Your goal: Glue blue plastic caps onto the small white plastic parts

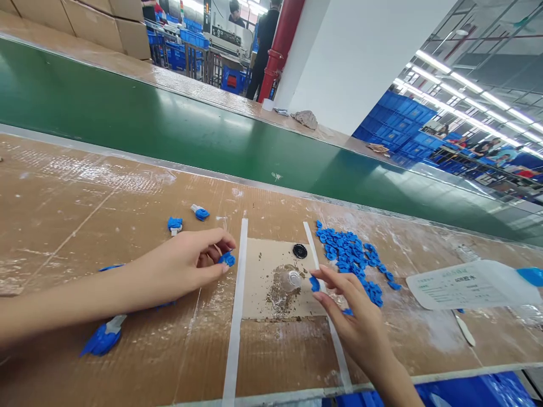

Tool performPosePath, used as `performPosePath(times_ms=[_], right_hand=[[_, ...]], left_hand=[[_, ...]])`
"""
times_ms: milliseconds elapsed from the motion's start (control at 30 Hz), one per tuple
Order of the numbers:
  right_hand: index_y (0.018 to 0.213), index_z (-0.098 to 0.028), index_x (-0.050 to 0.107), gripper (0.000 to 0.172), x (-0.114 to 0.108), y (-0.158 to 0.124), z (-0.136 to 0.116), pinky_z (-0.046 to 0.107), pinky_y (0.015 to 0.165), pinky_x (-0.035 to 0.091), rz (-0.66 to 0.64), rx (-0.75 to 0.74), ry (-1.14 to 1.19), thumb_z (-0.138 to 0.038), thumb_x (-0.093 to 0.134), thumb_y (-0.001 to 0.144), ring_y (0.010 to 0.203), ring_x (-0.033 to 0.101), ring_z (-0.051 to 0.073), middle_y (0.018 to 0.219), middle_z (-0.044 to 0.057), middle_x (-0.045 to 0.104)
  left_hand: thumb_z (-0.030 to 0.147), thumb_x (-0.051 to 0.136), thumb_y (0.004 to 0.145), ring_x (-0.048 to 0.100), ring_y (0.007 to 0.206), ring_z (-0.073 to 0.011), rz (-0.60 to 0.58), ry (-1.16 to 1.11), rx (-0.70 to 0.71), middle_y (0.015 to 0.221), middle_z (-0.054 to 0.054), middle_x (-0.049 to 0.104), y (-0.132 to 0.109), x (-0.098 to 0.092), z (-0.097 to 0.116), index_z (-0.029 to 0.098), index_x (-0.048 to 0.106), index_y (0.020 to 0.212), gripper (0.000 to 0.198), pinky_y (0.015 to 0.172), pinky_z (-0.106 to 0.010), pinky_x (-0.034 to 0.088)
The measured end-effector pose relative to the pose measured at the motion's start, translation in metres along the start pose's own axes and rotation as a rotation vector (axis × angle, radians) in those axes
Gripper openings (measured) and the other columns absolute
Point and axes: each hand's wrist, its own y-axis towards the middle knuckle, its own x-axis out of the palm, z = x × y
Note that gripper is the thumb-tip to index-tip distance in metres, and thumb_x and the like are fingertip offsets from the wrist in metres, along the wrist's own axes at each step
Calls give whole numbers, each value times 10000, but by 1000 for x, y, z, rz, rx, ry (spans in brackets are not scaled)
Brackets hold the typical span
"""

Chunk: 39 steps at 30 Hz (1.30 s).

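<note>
My left hand (203,257) is closed, with a small crumpled blue piece (228,259) pinched between thumb and fingers. Another small blue piece (314,284) is in the pinch of my right hand (352,305). Between the hands, a small clear round cup (292,279) stands on a wet, speckled cardboard sheet (254,288). A black ridged cap (300,251) lies behind the cup. Beyond my right hand spreads a pile of loose blue pieces (345,249). Near my left forearm lie blue pieces with whitish stems, one at the back (200,212) and one in front (104,337).
A white plastic bottle (470,284) with a blue cap lies at the right, beside a thin white stick (465,330). White tape strips (236,316) flank the cardboard. A green conveyor belt (212,130) runs behind the table. Cartons (102,25) and people are farther back.
</note>
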Motion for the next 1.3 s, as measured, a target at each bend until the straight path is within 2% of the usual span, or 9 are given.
performPosePath(times_ms=[67, 167, 533, 633, 800, 933, 1067, 1200, 1300], right_hand=[[1388, -276, 447, 410, 10, 7, -11, 338, 803, 555, -1, -36, 80, -222, 527, 990, 941, 605, 202, 1110, 27, 705], [1405, -284, 444, 459, 19, 10, -17, 359, 800, 546, -19, -74, 76, -174, 545, 971, 917, 600, 212, 1108, 32, 709], [1331, -325, 533, 420, 21, 9, -26, 353, 793, 546, -11, 69, 168, -198, 597, 936, 936, 625, 209, 1100, -1, 725], [1298, -340, 555, 412, 20, 6, -42, 334, 808, 548, 9, 232, 393, -224, 642, 913, 970, 656, 194, 1101, 1, 730], [1190, -324, 634, 314, 26, 7, -84, 248, 829, 565, 139, 560, 1097, -338, 709, 886, 984, 700, 159, 1067, 15, 746], [1177, -335, 643, 317, 39, 9, -111, 250, 829, 587, 162, 641, 1424, -354, 725, 872, 991, 703, 166, 1089, 9, 738], [1206, -336, 618, 339, 48, 10, -122, 298, 862, 593, 161, 699, 1488, -354, 712, 881, 1041, 686, 192, 1138, 13, 715], [1170, -305, 633, 327, 53, 11, -126, 295, 783, 614, 198, 695, 1465, -355, 731, 862, 968, 709, 197, 1101, 32, 729], [1177, -304, 627, 312, 53, 11, -125, 295, 784, 604, 188, 685, 1411, -367, 707, 882, 963, 709, 186, 1094, 33, 731]], left_hand=[[341, 540, 857, 645, 836, -187, -28, -105, -12, 932, -21, 681, -2, 6, 2, 211, 584, 1063, 248, 769, -330, 504], [309, 538, 843, 651, 835, -193, -55, -169, -25, 924, -30, 685, -4, 11, 4, 201, 582, 1066, 252, 771, -343, 507], [287, 544, 820, 620, 760, -182, -126, -255, -42, 782, -5, 651, -8, 16, 7, 175, 535, 1046, 253, 702, -320, 455], [310, 592, 815, 585, 705, -156, -182, -435, -86, 737, 22, 594, -10, 25, 5, 179, 509, 1053, 284, 650, -295, 421], [290, 721, 771, 667, 858, -180, -244, -1037, -112, 949, 1, 563, -18, 47, 8, 201, 440, 1033, 394, 757, -335, 490], [262, 711, 823, 675, 861, -158, -270, -1144, -44, 991, -9, 589, -25, 53, 13, 202, 423, 1059, 378, 783, -318, 478], [235, 726, 819, 649, 841, -121, -262, -1175, -30, 1027, -15, 600, -26, 53, 13, 192, 442, 1046, 366, 765, -286, 479], [217, 738, 809, 629, 786, -94, -239, -1209, -16, 970, 7, 604, -25, 54, 12, 188, 461, 1013, 345, 744, -267, 481], [222, 751, 795, 625, 769, -94, -246, -1224, -21, 942, 10, 601, -25, 54, 12, 185, 469, 994, 347, 731, -265, 484]])
